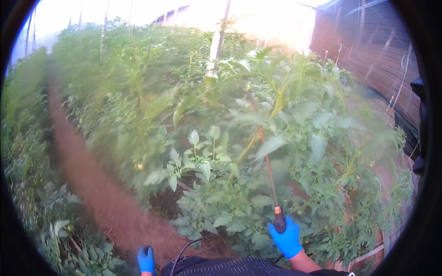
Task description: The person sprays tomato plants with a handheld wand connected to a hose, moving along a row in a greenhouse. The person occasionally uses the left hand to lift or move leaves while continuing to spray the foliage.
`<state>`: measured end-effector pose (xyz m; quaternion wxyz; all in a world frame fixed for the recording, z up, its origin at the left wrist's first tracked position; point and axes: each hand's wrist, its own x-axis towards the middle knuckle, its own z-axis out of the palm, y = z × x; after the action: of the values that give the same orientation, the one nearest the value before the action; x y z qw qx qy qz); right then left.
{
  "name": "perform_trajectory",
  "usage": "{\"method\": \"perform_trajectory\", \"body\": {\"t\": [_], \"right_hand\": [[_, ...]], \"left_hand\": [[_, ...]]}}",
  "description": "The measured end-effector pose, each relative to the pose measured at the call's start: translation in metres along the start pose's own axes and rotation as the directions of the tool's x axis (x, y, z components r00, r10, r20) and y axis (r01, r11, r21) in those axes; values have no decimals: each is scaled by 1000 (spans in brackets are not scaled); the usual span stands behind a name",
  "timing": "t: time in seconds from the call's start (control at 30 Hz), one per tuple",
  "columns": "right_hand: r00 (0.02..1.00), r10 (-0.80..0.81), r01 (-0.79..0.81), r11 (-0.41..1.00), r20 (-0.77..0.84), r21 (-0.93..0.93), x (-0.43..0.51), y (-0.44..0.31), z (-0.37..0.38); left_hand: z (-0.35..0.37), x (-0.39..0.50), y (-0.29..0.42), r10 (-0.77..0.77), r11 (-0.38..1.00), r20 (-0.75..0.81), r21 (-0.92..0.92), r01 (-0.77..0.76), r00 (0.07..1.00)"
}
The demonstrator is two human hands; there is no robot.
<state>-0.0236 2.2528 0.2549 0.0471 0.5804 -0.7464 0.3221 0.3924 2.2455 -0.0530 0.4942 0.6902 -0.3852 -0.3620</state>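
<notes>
My right hand (287,238), in a blue glove, is closed around the black handle of a spray wand (268,165). The thin wand has a brass-coloured fitting by the handle and points up and away into the leaves of tomato plants (241,207); its far end is lost among blurred foliage. My left hand (146,258), gloved in blue with a dark patch at the fingers, hangs low beside my dark clothing over the dirt path. Its fingers look curled, and whether it holds anything cannot be told. A black hose (183,250) curves up beside my body.
A reddish dirt path (93,183) runs from the lower middle to the upper left between plant rows. A pale-wrapped post (214,51) rises among the plants. Dark netting (366,45) forms a wall at right. Leafy stems reach close in front of me.
</notes>
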Motion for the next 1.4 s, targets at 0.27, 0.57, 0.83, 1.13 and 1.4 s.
{"method": "perform_trajectory", "body": {"t": [0.27,0.57,0.83,1.13,1.4], "right_hand": [[973,197,-200,979,-117,-20,7,-49,21],[971,223,-209,967,-85,146,7,-19,68],[950,98,-184,943,298,276,-3,-28,109],[959,-5,-42,986,284,159,15,-138,158],[959,149,-189,970,239,153,-13,-201,186]], "left_hand": [[-19,92,-1,100,981,232,142,-135,968],[-1,115,28,-7,993,149,121,-11,989],[-3,142,53,-102,969,197,243,52,975],[-54,233,61,-90,973,269,230,27,959],[-104,314,52,-62,961,344,274,-37,937]]}}
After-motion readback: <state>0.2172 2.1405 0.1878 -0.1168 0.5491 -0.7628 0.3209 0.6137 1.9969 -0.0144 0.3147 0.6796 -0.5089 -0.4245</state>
